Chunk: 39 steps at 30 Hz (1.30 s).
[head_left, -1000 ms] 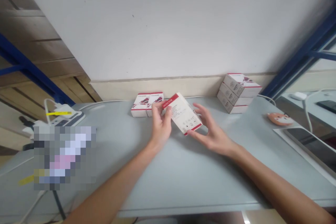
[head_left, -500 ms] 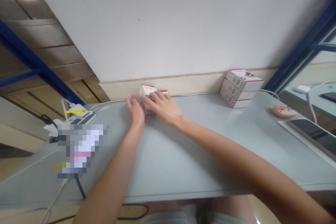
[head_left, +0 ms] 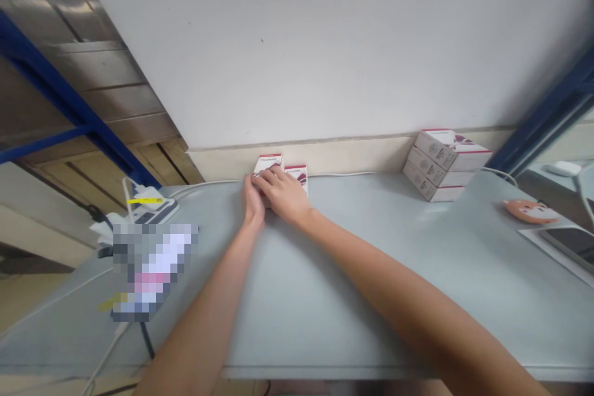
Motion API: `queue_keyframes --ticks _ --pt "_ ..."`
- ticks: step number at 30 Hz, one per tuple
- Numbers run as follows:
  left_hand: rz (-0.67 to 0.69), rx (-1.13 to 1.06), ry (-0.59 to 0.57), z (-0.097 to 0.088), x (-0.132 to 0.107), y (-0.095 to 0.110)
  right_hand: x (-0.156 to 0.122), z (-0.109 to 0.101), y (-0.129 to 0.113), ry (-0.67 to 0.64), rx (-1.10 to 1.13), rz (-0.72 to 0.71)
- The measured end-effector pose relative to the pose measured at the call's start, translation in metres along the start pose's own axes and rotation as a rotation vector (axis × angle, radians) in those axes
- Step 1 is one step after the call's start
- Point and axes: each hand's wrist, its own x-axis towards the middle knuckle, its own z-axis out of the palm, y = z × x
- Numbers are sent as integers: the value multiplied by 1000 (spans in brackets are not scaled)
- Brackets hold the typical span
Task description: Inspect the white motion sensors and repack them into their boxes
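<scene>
Against the wall, a small white carton with a red edge (head_left: 268,161) lies between my two hands, its near part covered. My left hand (head_left: 253,203) presses along its left side, fingers close together. Over its top rests my right hand (head_left: 284,195), fingers bent across it and reaching the left fingertips. A second white carton with a red edge (head_left: 299,173) sits just right of it, lower and partly behind my right hand. What lies beneath the held carton is hidden.
Three similar cartons (head_left: 440,164) stand stacked at the right by the wall. Further right lie an orange animal-shaped item (head_left: 531,210) and a dark tablet-like device (head_left: 573,247). A power strip (head_left: 158,211) with cables and a blurred item (head_left: 158,266) occupy the left side.
The carton between my hands was tilted up and now lies flatter, lined up beside its neighbour. My left hand has closed in against its side. The camera view has shifted a little.
</scene>
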Motion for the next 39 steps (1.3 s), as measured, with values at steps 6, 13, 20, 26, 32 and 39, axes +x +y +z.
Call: queue_keyframes --ticks 6,13,20,26,32,39 --pt "-22 168 53 -7 -1 3 -3 -2 -3 7 118 78" --pt "-9 355 73 -10 12 7 -73 -91 81 155 -53 195" --pt "127 516 166 -6 9 10 -182 -179 190 497 -532 827" --pt "710 827 269 15 -32 19 -203 -192 214 392 -472 1023" --pt "855 947 -224 44 -91 2 -177 -183 175 596 -270 886" --pt "535 608 -608 52 -111 -24 -146 -136 86 259 870 922"
